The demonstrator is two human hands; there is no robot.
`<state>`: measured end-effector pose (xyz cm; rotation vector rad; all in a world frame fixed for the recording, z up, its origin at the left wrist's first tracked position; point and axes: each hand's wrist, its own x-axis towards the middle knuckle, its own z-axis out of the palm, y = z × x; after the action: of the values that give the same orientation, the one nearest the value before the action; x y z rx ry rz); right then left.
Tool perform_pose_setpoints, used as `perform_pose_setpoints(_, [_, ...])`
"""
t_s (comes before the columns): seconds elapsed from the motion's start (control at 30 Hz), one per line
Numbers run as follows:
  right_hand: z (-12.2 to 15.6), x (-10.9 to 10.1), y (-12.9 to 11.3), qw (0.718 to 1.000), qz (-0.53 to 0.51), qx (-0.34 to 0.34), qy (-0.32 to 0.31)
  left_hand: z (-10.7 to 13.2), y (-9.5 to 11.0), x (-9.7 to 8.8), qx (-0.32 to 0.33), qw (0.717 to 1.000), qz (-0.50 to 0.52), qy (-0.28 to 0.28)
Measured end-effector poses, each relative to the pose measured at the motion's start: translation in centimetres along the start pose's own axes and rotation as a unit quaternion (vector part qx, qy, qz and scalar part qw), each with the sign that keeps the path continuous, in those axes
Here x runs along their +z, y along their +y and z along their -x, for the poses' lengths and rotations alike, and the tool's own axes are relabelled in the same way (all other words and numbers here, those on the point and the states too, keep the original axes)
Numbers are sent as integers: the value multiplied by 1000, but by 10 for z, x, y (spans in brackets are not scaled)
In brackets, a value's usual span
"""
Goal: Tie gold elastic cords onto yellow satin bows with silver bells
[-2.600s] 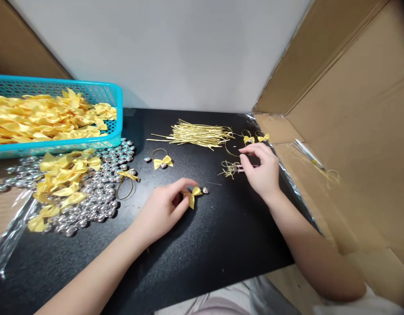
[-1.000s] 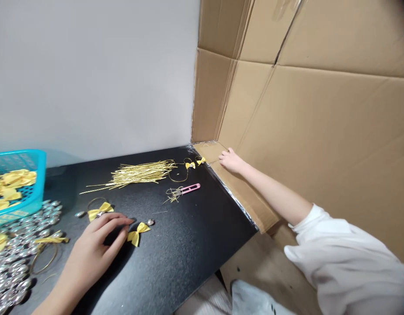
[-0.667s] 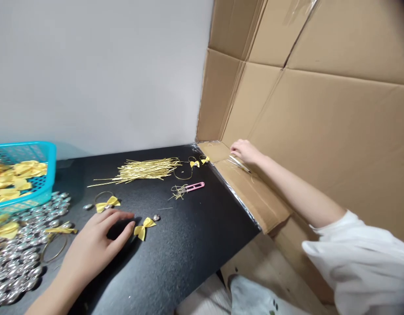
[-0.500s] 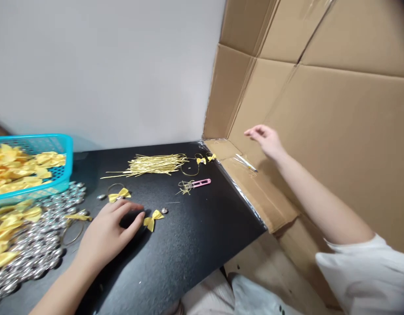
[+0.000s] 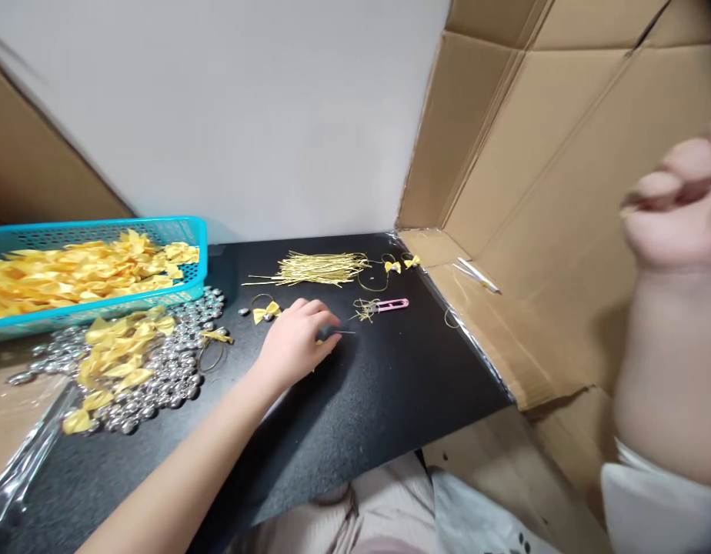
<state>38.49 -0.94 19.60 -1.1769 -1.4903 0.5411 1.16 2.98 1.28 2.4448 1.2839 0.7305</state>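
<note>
My left hand [image 5: 295, 342] rests on the black table top [image 5: 378, 400], fingers bent together over a small yellow bow. Only slivers of yellow [image 5: 319, 342] show beneath the fingers, and a thin wire [image 5: 345, 332] pokes out at the fingertips. My right hand [image 5: 675, 211] is raised close to the camera at the right edge. It is blurred, with fingers pinched together, and I cannot make out what they hold, if anything. A yellow bow with a gold ring and a silver bead [image 5: 266, 311] lies just left of my left hand.
A teal basket [image 5: 201, 254] full of yellow bows stands at the left. In front of it lies a heap of silver beads [image 5: 165, 369] with loose bows. Gold wire strands [image 5: 309, 268], pink snips [image 5: 391, 305] and two small bows [image 5: 402, 264] lie behind. Cardboard box flaps [image 5: 499, 338] bound the right side.
My right hand left the cardboard flap and rose close to the camera, fingers now pinched. My left hand slid over the yellow bow it lay beside. The view swung back left.
</note>
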Motion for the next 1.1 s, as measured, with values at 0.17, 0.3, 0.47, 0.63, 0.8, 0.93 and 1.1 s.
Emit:
perform_pose_setpoints(0.17, [73, 141, 37, 947, -293, 123, -54, 1, 35, 10, 0, 979, 203, 32])
perform_pose_setpoints(0.3, [134, 223, 65, 842, -394, 326, -174, 44, 50, 27, -43, 897, 429, 102])
perform_pose_setpoints(0.47, [170, 258, 61, 700, -509, 433, -252, 94, 35, 28, -121, 857, 480, 142])
perform_pose_setpoints(0.63, [153, 255, 72, 801, -362, 304, -367, 115, 23, 18, -142, 843, 475, 207])
perform_pose_setpoints(0.8, [87, 231, 112, 940, 196, 38, -276, 115, 17, 11, -232, 748, 527, 332])
perform_pose_setpoints(0.93, [60, 231, 120, 895, 300, 29, -329, 120, 16, 12, -232, 761, 513, 323])
perform_pose_setpoints(1.1, [62, 244, 106, 846, 383, 18, -371, 133, 13, 16, -234, 816, 457, 267])
